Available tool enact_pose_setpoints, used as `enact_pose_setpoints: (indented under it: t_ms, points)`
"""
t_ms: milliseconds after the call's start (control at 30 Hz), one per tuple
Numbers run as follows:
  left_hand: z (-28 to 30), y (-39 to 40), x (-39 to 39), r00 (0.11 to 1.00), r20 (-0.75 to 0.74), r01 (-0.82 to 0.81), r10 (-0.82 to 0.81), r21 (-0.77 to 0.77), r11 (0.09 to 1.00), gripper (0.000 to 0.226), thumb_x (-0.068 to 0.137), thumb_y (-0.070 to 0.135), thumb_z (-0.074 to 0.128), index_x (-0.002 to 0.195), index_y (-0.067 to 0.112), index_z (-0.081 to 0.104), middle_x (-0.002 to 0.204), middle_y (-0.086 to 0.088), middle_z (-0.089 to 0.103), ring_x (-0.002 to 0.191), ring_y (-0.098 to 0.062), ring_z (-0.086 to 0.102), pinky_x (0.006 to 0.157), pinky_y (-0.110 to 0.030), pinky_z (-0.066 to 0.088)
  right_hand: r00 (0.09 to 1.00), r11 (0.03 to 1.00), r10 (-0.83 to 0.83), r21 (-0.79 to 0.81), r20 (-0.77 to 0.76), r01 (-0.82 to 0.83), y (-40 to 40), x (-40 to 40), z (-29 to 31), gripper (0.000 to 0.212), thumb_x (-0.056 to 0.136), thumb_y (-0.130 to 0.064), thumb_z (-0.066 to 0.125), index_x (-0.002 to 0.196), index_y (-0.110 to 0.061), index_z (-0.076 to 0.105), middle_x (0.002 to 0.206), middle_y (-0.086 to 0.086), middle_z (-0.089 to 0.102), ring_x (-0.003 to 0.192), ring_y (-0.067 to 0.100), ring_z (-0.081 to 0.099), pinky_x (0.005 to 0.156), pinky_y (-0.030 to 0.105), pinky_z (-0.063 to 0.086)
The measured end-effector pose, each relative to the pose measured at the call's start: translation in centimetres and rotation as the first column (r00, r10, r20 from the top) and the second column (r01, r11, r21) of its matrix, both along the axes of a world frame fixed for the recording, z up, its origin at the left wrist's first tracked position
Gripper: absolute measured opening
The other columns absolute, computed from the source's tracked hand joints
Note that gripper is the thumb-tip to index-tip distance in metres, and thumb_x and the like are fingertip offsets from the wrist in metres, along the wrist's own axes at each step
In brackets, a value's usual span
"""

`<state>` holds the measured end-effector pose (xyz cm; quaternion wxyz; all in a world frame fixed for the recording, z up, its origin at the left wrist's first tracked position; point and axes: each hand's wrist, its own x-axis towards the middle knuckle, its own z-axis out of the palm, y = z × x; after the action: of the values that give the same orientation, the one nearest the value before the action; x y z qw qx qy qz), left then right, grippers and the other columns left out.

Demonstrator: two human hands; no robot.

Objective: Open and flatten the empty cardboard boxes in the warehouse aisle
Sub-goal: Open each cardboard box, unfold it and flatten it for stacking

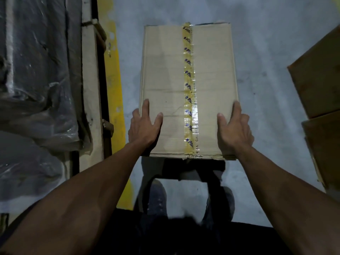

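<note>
Nearest the camera, two dark shoes (156, 197) stand on the grey floor (266, 52). Just above them, both bare forearms reach forward to a cardboard box (165, 74) held over the floor in front of the person. The left hand (144, 126) clasps the box's near left corner, thumb flat on the top face and fingers wrapped round the left edge. The right hand (234, 127) grips the near right corner the same way. A strip of printed tape (188, 85) runs down the top seam between the hands. Left, a yellow floor line (112, 70) borders plastic-wrapped goods (36, 80). More brown boxes (318, 85) sit at right
</note>
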<state>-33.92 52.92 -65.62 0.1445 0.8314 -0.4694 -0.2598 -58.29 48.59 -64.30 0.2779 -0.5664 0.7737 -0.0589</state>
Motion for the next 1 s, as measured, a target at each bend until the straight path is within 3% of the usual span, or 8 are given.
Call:
enact_pose_setpoints:
  t_ms: [100, 200, 300, 400, 500, 667, 867, 1000]
  points:
    - [0.8, 3.0, 0.5, 0.988, -0.073, 0.146, -0.137, 0.136, 0.980, 0.083, 0.092, 0.069, 0.044, 0.156, 0.042, -0.001, 0.158, -0.017, 0.015, 0.139, -0.039, 0.035, 0.107, -0.048, 0.037, 0.997, 0.991, 0.080, 0.108, -0.023, -0.077, 3.0, -0.8, 1.0, 0.074, 0.096, -0.068, 0.036, 0.156, -0.043, 0.002, 0.149, 0.015, 0.027, 0.131, 0.039, 0.041, 0.103, 0.050, 0.037]
    - [1.2, 6.0, 1.1, 0.964, -0.154, 0.254, -0.218, 0.274, 0.928, 0.110, 0.078, 0.075, 0.061, 0.153, 0.045, -0.014, 0.158, -0.020, 0.007, 0.138, -0.042, 0.038, 0.110, -0.048, 0.038, 0.989, 0.969, 0.146, 0.202, -0.008, -0.142, 5.7, -1.6, 1.9, 0.091, 0.087, -0.075, 0.048, 0.156, -0.044, -0.004, 0.154, 0.017, 0.019, 0.136, 0.040, 0.035, 0.104, 0.052, 0.036]
    - [1.3, 7.3, 1.1, 0.955, -0.150, 0.292, -0.257, 0.312, 0.904, 0.126, 0.074, 0.059, 0.078, 0.152, 0.043, -0.020, 0.149, -0.024, 0.017, 0.126, -0.045, 0.048, 0.104, -0.045, 0.044, 0.983, 0.948, 0.180, 0.264, 0.016, -0.178, 7.1, -2.2, 2.3, 0.113, 0.075, -0.076, 0.065, 0.155, -0.045, -0.009, 0.156, 0.017, 0.010, 0.140, 0.040, 0.027, 0.107, 0.054, 0.034]
    - [1.3, 7.3, 0.4, 0.963, -0.098, 0.268, -0.251, 0.276, 0.923, 0.126, 0.075, 0.049, 0.082, 0.155, 0.039, -0.015, 0.139, -0.024, 0.026, 0.113, -0.045, 0.056, 0.095, -0.042, 0.048, 0.973, 0.933, 0.230, 0.286, -0.004, -0.220, 7.4, -2.6, 2.4, 0.126, 0.070, -0.065, 0.078, 0.154, -0.044, -0.013, 0.156, 0.017, 0.007, 0.141, 0.039, 0.024, 0.107, 0.053, 0.035]
    - [0.9, 7.4, 0.0, 0.970, -0.069, 0.242, -0.232, 0.236, 0.941, 0.125, 0.073, 0.050, 0.083, 0.155, 0.040, -0.010, 0.137, -0.024, 0.030, 0.106, -0.045, 0.058, 0.091, -0.043, 0.050, 0.974, 0.945, 0.224, 0.252, -0.027, -0.210, 7.4, -2.5, 2.1, 0.120, 0.076, -0.051, 0.081, 0.156, -0.042, -0.008, 0.150, 0.017, 0.014, 0.135, 0.037, 0.031, 0.104, 0.048, 0.039]
    - [1.1, 7.4, 0.5, 0.971, -0.076, 0.240, -0.229, 0.221, 0.945, 0.120, 0.073, 0.054, 0.082, 0.157, 0.039, -0.003, 0.134, -0.026, 0.037, 0.111, -0.047, 0.055, 0.092, -0.043, 0.047, 0.990, 0.957, 0.143, 0.255, -0.011, -0.136, 6.9, -1.8, 2.7, 0.114, 0.078, -0.045, 0.083, 0.157, -0.042, 0.000, 0.142, 0.020, 0.028, 0.128, 0.040, 0.041, 0.101, 0.047, 0.042]
    - [5.0, 6.9, 2.0, 0.960, -0.071, 0.280, -0.271, 0.190, 0.941, 0.114, 0.071, 0.070, 0.073, 0.157, 0.035, 0.008, 0.131, -0.025, 0.053, 0.112, -0.042, 0.056, 0.087, -0.043, 0.051, 0.998, 0.984, 0.059, 0.165, 0.023, -0.062, 6.6, -0.8, 7.3, 0.095, 0.082, -0.061, 0.071, 0.156, -0.036, 0.017, 0.141, 0.024, 0.035, 0.128, 0.043, 0.041, 0.100, 0.045, 0.041]
    - [11.2, 7.2, 2.7, 0.942, 0.010, 0.332, -0.336, 0.127, 0.935, 0.105, 0.069, 0.080, 0.059, 0.153, 0.025, 0.029, 0.136, -0.014, 0.059, 0.117, -0.037, 0.058, 0.087, -0.044, 0.050, 0.997, 0.996, 0.072, 0.055, 0.017, -0.073, 7.6, -1.0, 11.9, 0.087, 0.080, -0.072, 0.064, 0.151, -0.033, 0.031, 0.139, 0.021, 0.036, 0.130, 0.041, 0.035, 0.099, 0.044, 0.040]
